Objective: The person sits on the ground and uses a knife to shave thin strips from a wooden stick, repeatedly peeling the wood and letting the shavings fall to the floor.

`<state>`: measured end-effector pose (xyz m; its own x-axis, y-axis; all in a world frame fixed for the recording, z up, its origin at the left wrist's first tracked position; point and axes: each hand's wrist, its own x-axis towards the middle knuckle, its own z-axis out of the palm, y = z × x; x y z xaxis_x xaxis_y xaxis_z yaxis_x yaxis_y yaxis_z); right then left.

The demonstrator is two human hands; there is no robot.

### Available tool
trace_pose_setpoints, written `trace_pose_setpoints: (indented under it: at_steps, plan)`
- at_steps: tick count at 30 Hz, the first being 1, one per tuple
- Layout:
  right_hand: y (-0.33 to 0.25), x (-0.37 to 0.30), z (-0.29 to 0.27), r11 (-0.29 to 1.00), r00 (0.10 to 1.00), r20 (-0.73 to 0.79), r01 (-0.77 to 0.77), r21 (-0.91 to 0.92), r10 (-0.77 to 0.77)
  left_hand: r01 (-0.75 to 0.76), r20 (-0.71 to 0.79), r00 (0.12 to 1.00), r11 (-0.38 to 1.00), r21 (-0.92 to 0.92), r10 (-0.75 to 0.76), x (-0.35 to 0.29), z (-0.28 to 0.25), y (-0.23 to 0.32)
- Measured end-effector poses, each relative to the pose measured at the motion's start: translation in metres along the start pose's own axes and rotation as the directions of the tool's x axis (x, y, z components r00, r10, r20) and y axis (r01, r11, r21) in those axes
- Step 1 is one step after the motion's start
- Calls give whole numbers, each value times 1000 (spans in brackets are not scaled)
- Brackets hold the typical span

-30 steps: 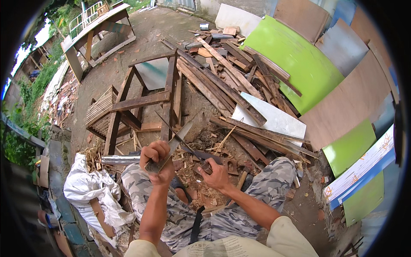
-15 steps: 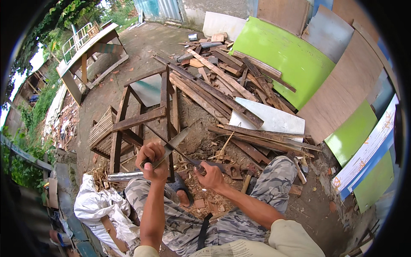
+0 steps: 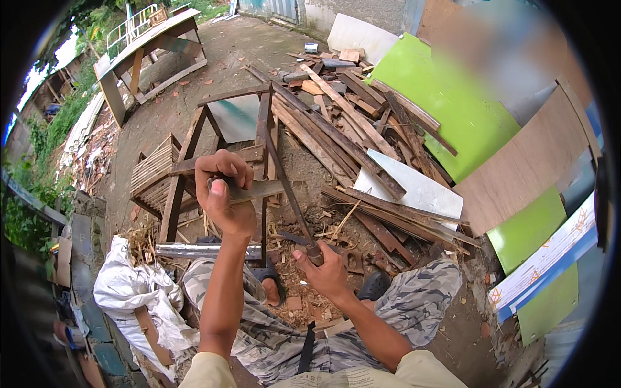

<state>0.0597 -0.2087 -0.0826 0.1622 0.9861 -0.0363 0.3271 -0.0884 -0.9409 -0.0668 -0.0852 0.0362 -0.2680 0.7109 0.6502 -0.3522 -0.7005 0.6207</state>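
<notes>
Blade and rod in separate hands

The blade is dull metal, the planks rough wood

Two hands and two hand tools were near one dark wooden frame, one table stood beyond it, three green boards leaned right of it

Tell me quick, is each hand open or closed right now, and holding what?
Left hand: closed, holding a flat metal blade.
Right hand: closed, holding a long dark rod.
</notes>
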Motion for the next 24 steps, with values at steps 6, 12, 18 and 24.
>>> trace_pose_setpoints:
  at_steps: [6,12,18,24]
  plan:
    - [26,5,19,999,999,-20,35,-33,-36,37,88,995,999,27,-39,-8,-16,4]
    - [11,1,36,975,976,-21,218,-45,-219,32,65,997,999,-19,-31,-22,-21,8]
    - [-1,-6,39,976,979,36,204,-77,-202,2,-36,999,995,-101,-5,-16,-40,5]
    - [29,9,51,979,987,-4,160,-130,-162,0,-47,999,998,-70,-3,-18,-39,8]
